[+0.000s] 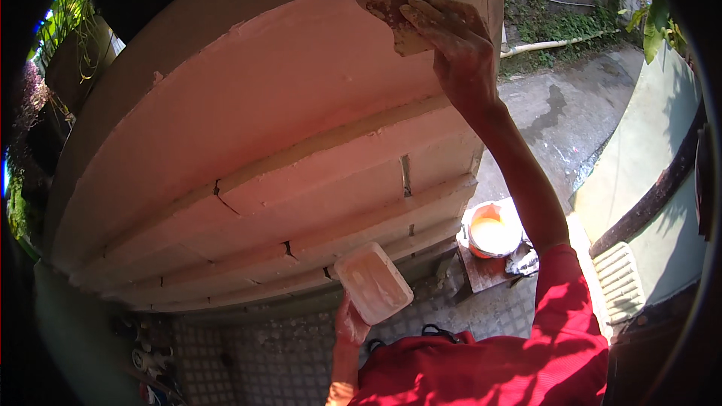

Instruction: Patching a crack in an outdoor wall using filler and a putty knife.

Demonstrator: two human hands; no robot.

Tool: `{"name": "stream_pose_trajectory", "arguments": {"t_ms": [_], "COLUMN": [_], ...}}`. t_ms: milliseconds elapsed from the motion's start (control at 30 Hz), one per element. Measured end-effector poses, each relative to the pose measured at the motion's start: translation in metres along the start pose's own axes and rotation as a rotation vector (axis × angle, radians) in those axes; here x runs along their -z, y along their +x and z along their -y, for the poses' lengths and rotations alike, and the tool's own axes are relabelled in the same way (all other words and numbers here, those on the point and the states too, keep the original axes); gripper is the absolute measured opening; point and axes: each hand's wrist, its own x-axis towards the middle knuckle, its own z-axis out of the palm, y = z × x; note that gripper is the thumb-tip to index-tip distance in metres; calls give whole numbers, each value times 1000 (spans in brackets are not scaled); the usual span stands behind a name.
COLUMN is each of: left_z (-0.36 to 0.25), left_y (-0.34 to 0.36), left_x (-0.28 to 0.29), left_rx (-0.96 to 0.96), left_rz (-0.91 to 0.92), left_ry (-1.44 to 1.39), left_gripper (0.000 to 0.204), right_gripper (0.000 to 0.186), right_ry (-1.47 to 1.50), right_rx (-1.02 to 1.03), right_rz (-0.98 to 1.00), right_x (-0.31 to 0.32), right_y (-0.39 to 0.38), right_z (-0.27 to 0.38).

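High on the wall's far right part, my right hand (pixel 462 49) is closed on a flat, plaster-smeared scraper (pixel 411 39). Its fingers lie stretched over the piece, and a dark shadow falls beside it on the pale wall (pixel 301 68). Whether the scraper's edge touches the surface is hard to make out. Low in front of me, my left hand (pixel 351 321) grips a shallow rectangular plastic tub (pixel 376 286) by its lower left side. The tub is tilted, with pale residue inside. Its fingers are mostly hidden beneath the tub.
Stepped ledges (pixel 286 244) with dark cracks run along the wall below. A bucket (pixel 492 233) of pale liquid stands on a small stand (pixel 485 274) at right, beside a crumpled bag (pixel 523 262). Patterned tiles (pixel 271 361) cover the floor. A ribbed pale object (pixel 618 282) sits far right.
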Motion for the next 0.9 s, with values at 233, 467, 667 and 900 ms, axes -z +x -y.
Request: {"name": "stream_pose_trajectory", "arguments": {"t_ms": [233, 467, 667, 900], "left_z": [-2, 2, 4, 5], "left_y": [2, 2, -4, -4], "left_x": [1, 2, -1, -4], "left_rx": [-30, -21, -69, -44], "left_rz": [-19, -15, -29, 12], "left_ry": [0, 17, 6, -37], "left_gripper": [51, 51, 51, 51], "right_gripper": [46, 44, 41, 40], "right_ry": [50, 31, 81, 20], "right_rx": [-30, 45, -18, -10], "right_rz": [135, 65, 199, 99], "right_x": [0, -24, 8, -6], "right_y": [-26, 1, -21, -22], "right_z": [8, 3, 23, 8]}}
